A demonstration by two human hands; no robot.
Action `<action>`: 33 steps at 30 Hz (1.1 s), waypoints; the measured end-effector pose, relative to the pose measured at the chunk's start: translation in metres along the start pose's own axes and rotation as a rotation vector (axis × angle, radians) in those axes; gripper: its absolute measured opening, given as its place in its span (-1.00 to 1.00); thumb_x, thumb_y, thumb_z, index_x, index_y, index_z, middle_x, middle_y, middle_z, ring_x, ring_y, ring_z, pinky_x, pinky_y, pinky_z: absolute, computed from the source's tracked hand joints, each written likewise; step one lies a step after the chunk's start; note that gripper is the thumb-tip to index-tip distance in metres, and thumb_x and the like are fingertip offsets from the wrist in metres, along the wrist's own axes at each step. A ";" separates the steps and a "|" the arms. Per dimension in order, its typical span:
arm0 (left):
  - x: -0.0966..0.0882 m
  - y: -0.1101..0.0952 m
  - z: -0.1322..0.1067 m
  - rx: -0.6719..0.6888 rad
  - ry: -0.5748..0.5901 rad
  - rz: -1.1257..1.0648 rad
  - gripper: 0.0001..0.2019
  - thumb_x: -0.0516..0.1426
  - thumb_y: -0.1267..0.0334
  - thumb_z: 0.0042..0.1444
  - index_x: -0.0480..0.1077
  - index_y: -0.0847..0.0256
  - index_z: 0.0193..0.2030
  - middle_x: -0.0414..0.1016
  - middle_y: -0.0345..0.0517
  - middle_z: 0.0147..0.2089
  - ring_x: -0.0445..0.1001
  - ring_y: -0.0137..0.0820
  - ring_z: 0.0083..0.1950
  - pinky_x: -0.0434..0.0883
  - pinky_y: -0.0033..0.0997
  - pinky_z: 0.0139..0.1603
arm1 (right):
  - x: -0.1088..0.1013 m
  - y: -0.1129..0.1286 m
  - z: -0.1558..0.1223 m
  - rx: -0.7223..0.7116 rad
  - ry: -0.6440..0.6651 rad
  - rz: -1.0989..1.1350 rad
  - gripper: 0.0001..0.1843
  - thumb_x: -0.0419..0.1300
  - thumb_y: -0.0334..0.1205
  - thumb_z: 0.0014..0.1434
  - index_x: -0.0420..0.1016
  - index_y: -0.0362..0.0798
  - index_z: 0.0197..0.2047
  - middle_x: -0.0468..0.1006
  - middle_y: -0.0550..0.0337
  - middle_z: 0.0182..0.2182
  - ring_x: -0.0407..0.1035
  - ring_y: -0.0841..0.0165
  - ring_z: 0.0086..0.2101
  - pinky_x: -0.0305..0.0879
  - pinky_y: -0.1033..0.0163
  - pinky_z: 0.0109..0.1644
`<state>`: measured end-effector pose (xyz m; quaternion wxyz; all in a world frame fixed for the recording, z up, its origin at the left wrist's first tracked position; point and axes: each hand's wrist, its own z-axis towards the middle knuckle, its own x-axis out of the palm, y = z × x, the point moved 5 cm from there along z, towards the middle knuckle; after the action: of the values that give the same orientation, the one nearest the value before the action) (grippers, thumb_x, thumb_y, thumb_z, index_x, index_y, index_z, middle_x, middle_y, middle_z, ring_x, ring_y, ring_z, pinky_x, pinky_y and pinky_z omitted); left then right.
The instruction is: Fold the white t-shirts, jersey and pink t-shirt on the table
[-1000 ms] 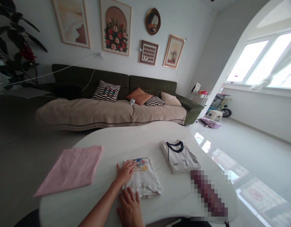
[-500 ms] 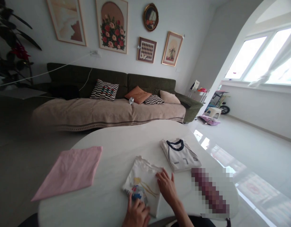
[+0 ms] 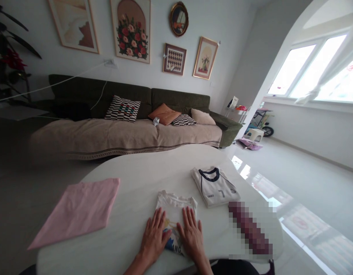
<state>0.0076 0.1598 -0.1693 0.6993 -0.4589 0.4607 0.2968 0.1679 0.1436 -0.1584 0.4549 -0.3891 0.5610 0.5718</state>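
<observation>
A blurred, blocky patch (image 3: 249, 233) covers part of the near right of the table (image 3: 142, 172), and I cannot tell what lies under it. My forearms are cut off by the bottom edge of the view, and my palms hide most of the coloured print on the folded white shirt (image 3: 176, 204), so only scraps of blue, yellow and some lettering peek out between and below my hands. My left hand (image 3: 155, 238) lies flat on the left half of that shirt, fingers spread and released, gripping nothing. My right hand (image 3: 190, 236) lies flat on the right half, just beside the left, fingers likewise stretched out and pressing down rather than grasping. The shirt is a small neat rectangle with its round neckline on the far side, resting on the near middle of the white table. To its far right, well apart, sits a folded white jersey (image 3: 215, 187) with a dark collar and a number 7. To the left lies a folded pink cloth (image 3: 77, 212), its near corner reaching the table's edge. Beyond the table stands a dark green sofa (image 3: 176, 100) with cushions.
</observation>
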 end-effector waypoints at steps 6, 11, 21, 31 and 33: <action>-0.006 0.017 -0.007 -0.073 -0.080 -0.071 -0.47 -0.06 0.10 0.16 0.13 0.31 0.24 0.13 0.13 0.29 0.10 -0.18 0.29 0.16 -0.16 0.23 | -0.004 -0.028 -0.002 0.211 -0.129 -0.005 -0.41 -0.16 -0.11 0.22 0.04 -0.25 0.25 0.18 -0.15 0.20 0.08 0.11 0.18 0.08 -0.06 0.15; -0.019 0.033 0.004 -0.343 -0.074 -0.286 -0.57 -0.02 0.31 0.09 0.25 0.33 0.13 0.38 0.16 0.06 0.35 -0.22 0.10 0.25 -0.26 0.12 | 0.004 -0.017 -0.028 0.330 -0.160 0.158 -0.57 -0.18 -0.26 0.15 0.26 -0.26 0.02 0.48 -0.28 -0.17 0.42 0.07 -0.16 0.30 0.07 -0.09; -0.026 0.019 0.023 -0.511 0.255 -0.948 -0.62 0.09 0.34 -0.16 0.39 0.37 -0.13 0.57 0.02 -0.28 0.53 -0.20 -0.21 0.43 -0.31 -0.19 | -0.013 -0.043 -0.009 0.433 -0.049 0.665 -0.87 0.06 -0.13 -0.11 0.27 0.01 -0.45 0.53 0.12 -0.51 0.46 0.20 -0.40 0.33 0.23 -0.39; -0.041 -0.067 0.054 -0.495 0.190 -1.788 -0.11 0.15 0.34 -0.25 -0.12 0.08 0.29 0.55 -0.14 -0.21 0.52 -0.29 -0.37 0.38 -0.38 -0.41 | -0.076 -0.093 0.037 0.224 0.027 1.000 -0.69 0.04 -0.03 -0.10 0.17 0.00 -0.29 0.56 0.20 -0.50 0.41 0.34 -0.57 0.25 0.32 -0.56; -0.040 -0.091 0.083 -0.436 0.153 -1.794 -0.13 0.14 0.37 -0.26 -0.07 0.10 0.28 0.54 -0.13 -0.21 0.51 -0.32 -0.36 0.37 -0.41 -0.40 | -0.101 -0.120 0.053 0.199 -0.010 0.981 -0.67 0.08 -0.01 -0.09 0.18 0.01 -0.27 0.55 0.21 -0.48 0.40 0.36 -0.58 0.24 0.33 -0.56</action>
<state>0.0984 0.1993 -0.0869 0.5332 -0.7835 -0.0880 -0.3067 0.3145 0.1830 -0.0925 0.1701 -0.0313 0.7274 0.6640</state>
